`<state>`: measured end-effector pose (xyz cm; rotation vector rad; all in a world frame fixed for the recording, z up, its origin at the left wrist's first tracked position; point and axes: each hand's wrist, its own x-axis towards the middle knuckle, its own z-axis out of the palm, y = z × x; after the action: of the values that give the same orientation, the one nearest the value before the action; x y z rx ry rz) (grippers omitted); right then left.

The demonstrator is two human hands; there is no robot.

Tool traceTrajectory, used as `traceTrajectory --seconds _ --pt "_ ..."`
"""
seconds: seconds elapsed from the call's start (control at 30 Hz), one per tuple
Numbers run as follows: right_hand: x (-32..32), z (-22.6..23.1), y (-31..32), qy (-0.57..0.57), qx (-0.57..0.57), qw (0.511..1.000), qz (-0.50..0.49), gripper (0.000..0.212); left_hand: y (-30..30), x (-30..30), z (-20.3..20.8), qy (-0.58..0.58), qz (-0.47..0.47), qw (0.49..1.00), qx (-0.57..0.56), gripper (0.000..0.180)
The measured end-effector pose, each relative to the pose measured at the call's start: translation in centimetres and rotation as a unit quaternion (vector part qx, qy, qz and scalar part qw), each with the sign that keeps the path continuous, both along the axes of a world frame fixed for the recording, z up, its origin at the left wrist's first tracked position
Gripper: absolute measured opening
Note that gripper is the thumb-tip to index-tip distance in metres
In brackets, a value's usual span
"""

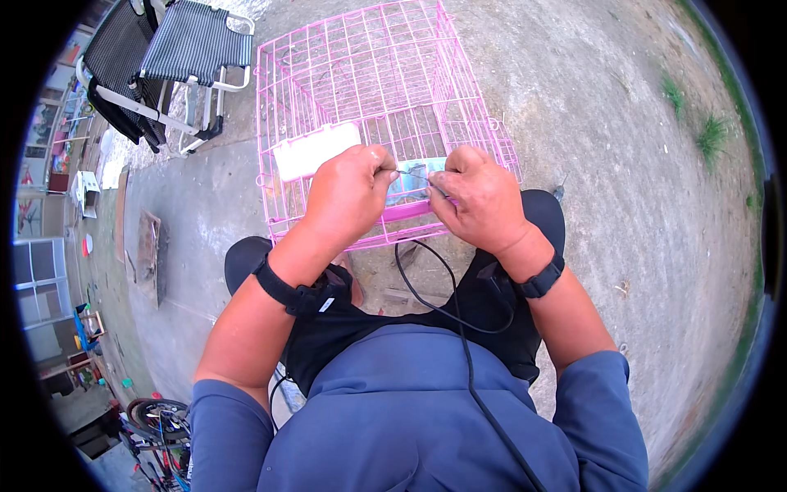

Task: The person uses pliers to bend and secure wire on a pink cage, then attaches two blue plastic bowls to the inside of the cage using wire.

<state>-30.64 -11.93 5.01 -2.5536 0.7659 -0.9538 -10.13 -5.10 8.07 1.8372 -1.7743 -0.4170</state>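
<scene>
A pink wire cage (406, 211) stands on the ground in front of my knees. Above its near side, my left hand (348, 184) pinches one end of a thin dark wire-like piece (412, 174) between thumb and fingertips. The other end is pinched in my right hand (484, 201), a short gap away. Whether this piece is tied to the cage bars cannot be made out. Beside my left hand is a white rectangular panel or tray (316, 149) at the cage. Between and below my hands shows a light-blue patterned sheet or packet (402, 190), partly covered by fingers and bars.
A folding chair (197, 41) with a striped seat stands at the far left. A black cable (453, 287) hangs in a loop across my lap. Bicycles (160, 422) are at the lower left; a flat board (149, 250) lies left on the concrete. Grass tufts (711, 135) grow at the right.
</scene>
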Motion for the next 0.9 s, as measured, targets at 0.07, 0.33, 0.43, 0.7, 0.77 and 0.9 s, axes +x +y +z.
traceTrajectory --seconds 0.07,0.33,0.43,0.7,0.77,0.9 --pt "0.0 -0.2 -0.1 0.004 -0.001 1.0 0.005 0.008 0.1 -0.3 0.1 -0.002 0.013 1.0 0.012 0.009" --pt "0.0 -0.3 -0.3 0.009 -0.003 1.0 0.016 0.011 -0.6 0.3 0.0 -0.09 -0.035 0.995 -0.038 0.009" --pt "0.0 -0.3 -0.3 0.006 -0.003 1.0 0.011 0.012 -0.6 -0.1 0.1 -0.098 -0.027 0.994 -0.048 0.009" --pt "-0.1 -0.2 -0.1 0.019 0.009 1.0 0.006 0.017 1.1 -1.7 -1.4 -0.109 0.036 0.989 -0.091 0.008" --pt "-0.1 -0.2 -0.1 0.021 0.014 1.0 0.009 0.017 1.5 -1.8 -1.4 -0.126 0.02 0.988 -0.089 0.008" --pt "-0.2 -0.2 -0.1 0.011 0.01 1.0 0.007 0.017 2.4 -1.7 -1.3 -0.128 -0.015 0.988 -0.088 0.009"
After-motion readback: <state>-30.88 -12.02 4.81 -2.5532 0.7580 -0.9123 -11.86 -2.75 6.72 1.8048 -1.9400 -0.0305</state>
